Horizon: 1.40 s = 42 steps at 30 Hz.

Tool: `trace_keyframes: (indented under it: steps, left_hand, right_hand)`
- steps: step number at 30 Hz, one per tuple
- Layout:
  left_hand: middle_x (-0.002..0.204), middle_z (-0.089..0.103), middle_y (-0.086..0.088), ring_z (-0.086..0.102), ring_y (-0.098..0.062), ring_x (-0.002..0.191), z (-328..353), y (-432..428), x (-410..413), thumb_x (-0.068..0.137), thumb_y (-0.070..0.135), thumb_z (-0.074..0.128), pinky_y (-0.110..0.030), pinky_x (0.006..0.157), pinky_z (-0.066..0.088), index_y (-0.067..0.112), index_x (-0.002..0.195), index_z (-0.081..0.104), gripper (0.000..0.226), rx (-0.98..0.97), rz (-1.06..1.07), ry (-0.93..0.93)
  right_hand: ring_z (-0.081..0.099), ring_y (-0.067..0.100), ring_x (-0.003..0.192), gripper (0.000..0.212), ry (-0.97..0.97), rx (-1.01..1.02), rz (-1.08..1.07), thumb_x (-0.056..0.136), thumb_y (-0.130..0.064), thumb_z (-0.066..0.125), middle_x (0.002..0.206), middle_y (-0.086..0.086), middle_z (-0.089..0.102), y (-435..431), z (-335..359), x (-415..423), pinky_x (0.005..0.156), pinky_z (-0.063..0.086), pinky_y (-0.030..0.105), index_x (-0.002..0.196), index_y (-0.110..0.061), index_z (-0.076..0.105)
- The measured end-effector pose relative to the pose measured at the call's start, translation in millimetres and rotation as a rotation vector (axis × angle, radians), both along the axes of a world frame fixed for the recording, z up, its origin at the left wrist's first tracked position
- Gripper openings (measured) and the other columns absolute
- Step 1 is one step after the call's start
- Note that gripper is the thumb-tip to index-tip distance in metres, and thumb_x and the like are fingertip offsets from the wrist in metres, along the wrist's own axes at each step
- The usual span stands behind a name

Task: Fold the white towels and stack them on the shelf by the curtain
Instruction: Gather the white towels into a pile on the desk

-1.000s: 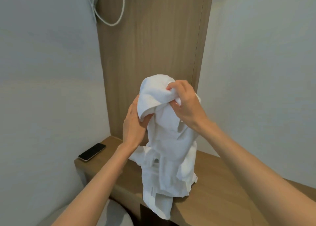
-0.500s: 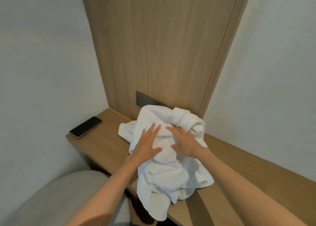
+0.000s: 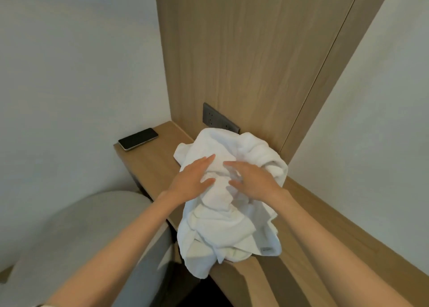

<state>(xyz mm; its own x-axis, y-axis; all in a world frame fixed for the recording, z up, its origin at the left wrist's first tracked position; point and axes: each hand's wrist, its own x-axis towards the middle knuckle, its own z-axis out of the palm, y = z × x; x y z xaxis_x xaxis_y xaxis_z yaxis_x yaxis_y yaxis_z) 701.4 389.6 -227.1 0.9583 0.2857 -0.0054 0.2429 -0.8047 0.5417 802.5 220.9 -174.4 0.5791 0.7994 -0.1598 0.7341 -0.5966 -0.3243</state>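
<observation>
A crumpled white towel (image 3: 232, 223) lies heaped on a narrow wooden ledge (image 3: 308, 216), its lower end hanging over the front edge. My left hand (image 3: 192, 179) lies flat on the towel's left side with straight fingers. My right hand (image 3: 253, 181) rests on the towel just to the right, fingers spread and nearly straight. Neither hand grips the cloth. No shelf or curtain is in view.
A black phone (image 3: 138, 138) lies at the ledge's far left end. A dark socket plate (image 3: 219, 121) sits on the wooden wall panel (image 3: 243, 51) right behind the towel. A grey rounded seat (image 3: 81, 232) stands below the ledge on the left.
The towel, held up bunched in both hands a second ago, has come down onto the ledge. My right hand has released its grip, and both hands now lie flat on the heap.
</observation>
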Motion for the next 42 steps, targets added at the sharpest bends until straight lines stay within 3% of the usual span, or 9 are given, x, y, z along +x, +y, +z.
trace_keyframes:
  steps: [3, 10, 15, 19, 22, 28, 35, 39, 42]
  left_hand:
    - [0.154, 0.028, 0.007, 0.028, -0.015, 0.140, 18.3, -8.2, -26.1, 0.096, 0.049, 0.042, -0.031, 0.110, 0.029, 0.036, 0.149, 0.018, 0.060, 0.051, 0.082, -0.079]
    - [0.147, 0.041, 0.004, 0.042, -0.018, 0.129, 45.0, -13.6, -109.3, 0.098, 0.038, 0.043, -0.032, 0.104, 0.035, 0.028, 0.146, 0.033, 0.050, 0.171, 0.258, -0.140]
    - [0.142, 0.046, -0.003, 0.043, -0.023, 0.128, 31.8, -14.0, -194.0, 0.098, 0.036, 0.044, -0.040, 0.103, 0.038, 0.026, 0.145, 0.035, 0.049, 0.180, 0.414, -0.043]
    - [0.140, 0.047, -0.007, 0.044, -0.027, 0.128, 14.1, -19.6, -273.9, 0.098, 0.037, 0.043, -0.041, 0.103, 0.038, 0.025, 0.145, 0.035, 0.049, 0.169, 0.535, 0.042]
    - [0.140, 0.048, -0.007, 0.045, -0.029, 0.127, 1.8, -27.2, -342.7, 0.098, 0.036, 0.044, -0.040, 0.103, 0.037, 0.023, 0.143, 0.038, 0.047, 0.147, 0.626, 0.074]
    - [0.140, 0.048, -0.005, 0.053, -0.027, 0.119, -20.4, -50.3, -494.6, 0.098, 0.036, 0.044, -0.041, 0.100, 0.042, 0.025, 0.143, 0.037, 0.047, 0.111, 0.748, 0.109]
    - [0.143, 0.044, -0.005, 0.044, -0.025, 0.128, -46.3, -79.1, -656.3, 0.098, 0.038, 0.043, -0.041, 0.102, 0.039, 0.028, 0.145, 0.033, 0.049, -0.002, 0.899, 0.158]
    - [0.140, 0.046, -0.006, 0.043, -0.025, 0.128, -55.9, -88.1, -726.8, 0.098, 0.037, 0.043, -0.040, 0.101, 0.039, 0.027, 0.144, 0.035, 0.048, -0.028, 1.003, 0.171]
    - [0.139, 0.047, -0.007, 0.045, -0.027, 0.126, -62.3, -87.1, -765.7, 0.098, 0.036, 0.044, -0.040, 0.098, 0.040, 0.024, 0.144, 0.035, 0.049, -0.029, 1.068, 0.168]
  right_hand:
    - [0.060, 0.020, 0.105, 0.044, -0.118, 0.111, -0.034, 0.098, -0.040, 0.045, 0.129, -0.001, 0.058, 1.1, 16.9, -16.5, 0.076, 0.048, 0.027, 0.141, -0.036, 0.037]
    - [0.058, 0.013, 0.107, 0.034, -0.193, 0.286, 0.132, 0.096, -0.042, 0.048, 0.123, -0.010, 0.061, 9.9, 15.8, -73.1, 0.080, 0.048, 0.026, 0.129, -0.036, 0.049]
    - [0.058, 0.016, 0.106, 0.032, -0.118, 0.266, 0.245, 0.096, -0.036, 0.050, 0.121, -0.008, 0.062, 22.5, -8.2, -133.1, 0.079, 0.048, 0.032, 0.128, -0.032, 0.052]
    - [0.059, 0.014, 0.105, 0.033, -0.092, 0.256, 0.366, 0.096, -0.035, 0.052, 0.121, -0.007, 0.062, 33.3, -30.2, -193.7, 0.076, 0.049, 0.026, 0.128, -0.030, 0.053]
    - [0.058, 0.013, 0.109, 0.034, -0.033, 0.224, 0.446, 0.096, -0.036, 0.053, 0.124, -0.008, 0.061, 40.5, -45.9, -249.0, 0.084, 0.052, 0.028, 0.129, -0.031, 0.052]
    - [0.059, 0.010, 0.108, 0.034, 0.021, 0.220, 0.545, 0.095, -0.036, 0.054, 0.123, -0.010, 0.061, 46.7, -82.1, -385.1, 0.074, 0.039, 0.018, 0.129, -0.032, 0.053]
    - [0.057, 0.017, 0.110, 0.033, 0.082, 0.200, 0.652, 0.096, -0.033, 0.052, 0.124, -0.004, 0.060, 55.6, -106.7, -545.0, 0.086, 0.052, 0.036, 0.128, -0.028, 0.053]
    - [0.057, 0.017, 0.111, 0.033, 0.085, 0.191, 0.723, 0.095, -0.034, 0.053, 0.126, -0.004, 0.059, 64.9, -111.5, -615.2, 0.079, 0.048, 0.030, 0.128, -0.028, 0.053]
    - [0.054, 0.018, 0.114, 0.035, 0.101, 0.171, 0.773, 0.095, -0.033, 0.054, 0.129, -0.003, 0.057, 77.8, -114.6, -655.6, 0.084, 0.049, 0.034, 0.129, -0.029, 0.052]
